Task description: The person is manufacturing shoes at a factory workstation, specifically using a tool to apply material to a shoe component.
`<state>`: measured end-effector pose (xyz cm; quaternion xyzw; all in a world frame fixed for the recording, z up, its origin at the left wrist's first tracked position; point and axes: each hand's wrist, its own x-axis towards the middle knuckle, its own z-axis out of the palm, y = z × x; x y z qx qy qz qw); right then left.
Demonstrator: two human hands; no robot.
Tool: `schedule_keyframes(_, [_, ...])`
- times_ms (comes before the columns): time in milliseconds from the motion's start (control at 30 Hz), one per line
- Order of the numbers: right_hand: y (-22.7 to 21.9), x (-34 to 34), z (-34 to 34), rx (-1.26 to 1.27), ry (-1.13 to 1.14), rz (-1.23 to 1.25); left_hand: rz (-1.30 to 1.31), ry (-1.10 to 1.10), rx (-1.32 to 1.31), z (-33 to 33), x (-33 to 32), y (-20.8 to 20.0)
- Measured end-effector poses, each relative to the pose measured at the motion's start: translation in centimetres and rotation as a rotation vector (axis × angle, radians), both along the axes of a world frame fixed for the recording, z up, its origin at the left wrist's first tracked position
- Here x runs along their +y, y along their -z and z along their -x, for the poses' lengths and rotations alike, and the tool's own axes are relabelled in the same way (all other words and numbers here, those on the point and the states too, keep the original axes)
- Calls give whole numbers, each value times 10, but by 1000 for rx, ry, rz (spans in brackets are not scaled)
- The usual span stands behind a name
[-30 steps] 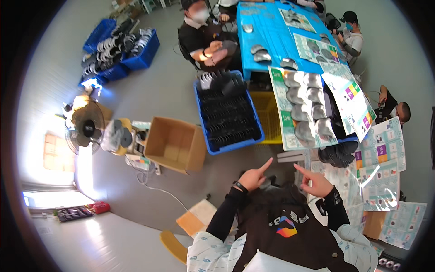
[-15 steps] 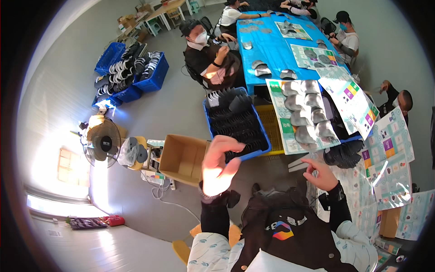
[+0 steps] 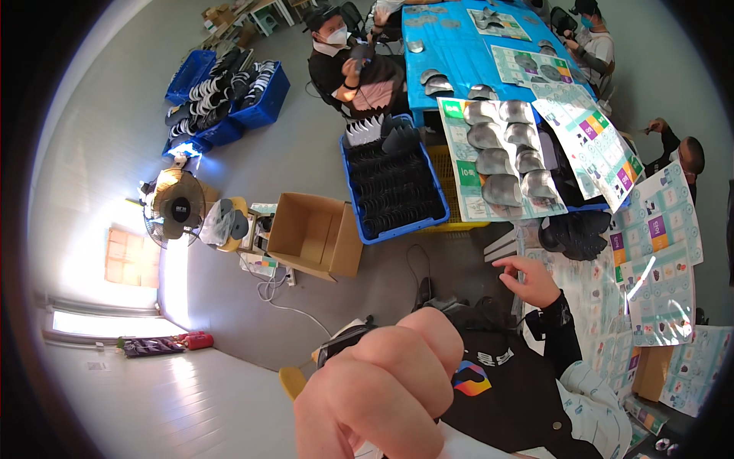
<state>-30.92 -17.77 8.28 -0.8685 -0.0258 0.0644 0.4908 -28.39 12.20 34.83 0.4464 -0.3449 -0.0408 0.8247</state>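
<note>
My left hand (image 3: 382, 386) is raised close to the camera, large in the lower middle, its fingers curled closed. The fingertips are hidden, so I cannot tell whether anything is in them. My right hand (image 3: 530, 281) hovers empty at the right, index finger stretched out and the others loosely bent. Beyond it, a printed sheet (image 3: 451, 161) carries two rows of shiny grey curved pieces (image 3: 501, 189). Beside that sheet lies a stack of black curved pieces (image 3: 575, 236). A blue crate (image 3: 443, 206) full of black curved pieces stands farther left.
An open cardboard box (image 3: 302, 229) sits left of the crate, near a standing fan (image 3: 177, 206) and a loose cable (image 3: 310, 315). More blue crates (image 3: 264, 103) hold curved pieces. Co-workers sit around the blue-covered table (image 3: 459, 61); one person (image 3: 355, 65) is nearby. Printed sheets (image 3: 657, 283) cover the right side.
My left hand has come up close to the camera and its fingers have curled closed. My right hand is slightly higher in the picture. The seated person now holds up a dark piece.
</note>
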Motion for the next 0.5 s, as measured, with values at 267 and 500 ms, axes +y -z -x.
schedule_keyframes(267, [13, -12, 30, -20, -66, -108, 277, -11, -392, 33, -72, 19])
schedule_keyframes(500, [14, -7, 48, -21, -64, -126, 261, -18, -502, 43, -72, 18])
